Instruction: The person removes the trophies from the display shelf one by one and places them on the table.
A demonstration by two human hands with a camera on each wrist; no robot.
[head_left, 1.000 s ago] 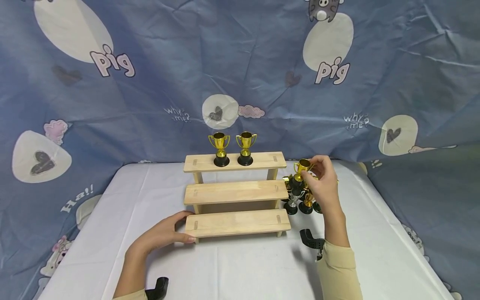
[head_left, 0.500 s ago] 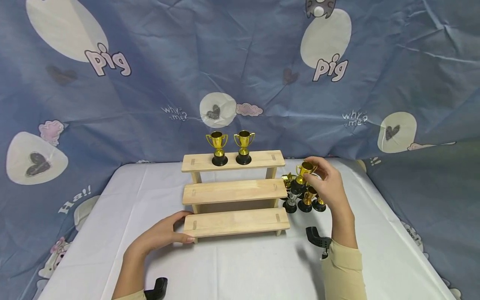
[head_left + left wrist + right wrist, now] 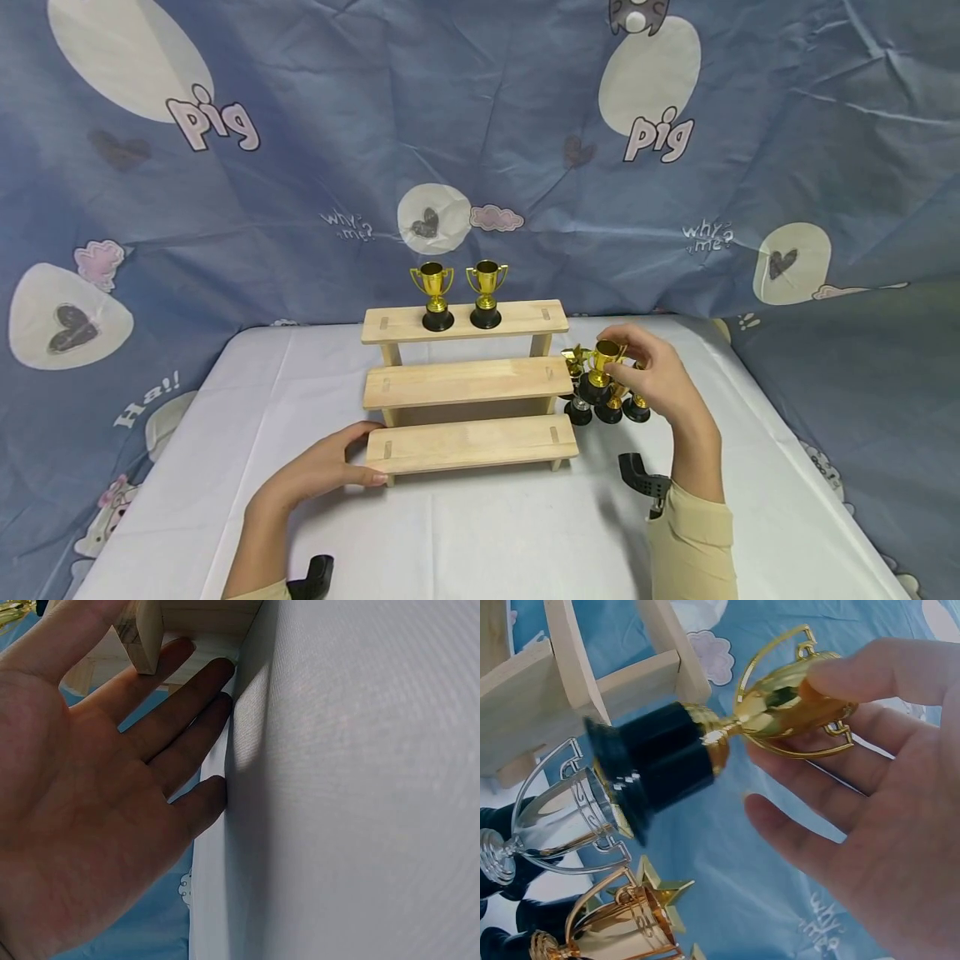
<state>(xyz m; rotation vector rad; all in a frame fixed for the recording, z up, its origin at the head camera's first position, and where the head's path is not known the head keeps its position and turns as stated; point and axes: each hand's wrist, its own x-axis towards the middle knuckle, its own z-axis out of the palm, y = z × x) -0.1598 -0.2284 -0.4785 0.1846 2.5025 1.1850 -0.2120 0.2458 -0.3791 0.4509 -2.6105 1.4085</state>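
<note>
My right hand (image 3: 645, 371) pinches a gold trophy cup (image 3: 787, 705) by its bowl between thumb and fingers. The trophy's black base (image 3: 656, 761) overlaps a silver trophy (image 3: 559, 817) in the right wrist view; a bronze-coloured trophy (image 3: 622, 922) stands beside that one. At the left end of a three-tier wooden shelf (image 3: 472, 442), my left hand (image 3: 322, 467) rests with its thumb at the lowest board's front corner and its other fingers behind. Those fingers (image 3: 176, 705) are spread and nearly straight in the left wrist view, around the board's end (image 3: 140, 634).
Two gold trophies, one on the left (image 3: 435, 292) and one on the right (image 3: 487, 292), stand upright on the top board. Several trophies, some with gold stars (image 3: 576, 357), crowd together right of the shelf. A white cloth (image 3: 495, 542) covers the table; a blue printed curtain (image 3: 315, 167) hangs behind.
My right hand has lowered the gold trophy, bringing it closer over the grouped trophies. My left hand keeps its place at the shelf. The head view has shifted slightly.
</note>
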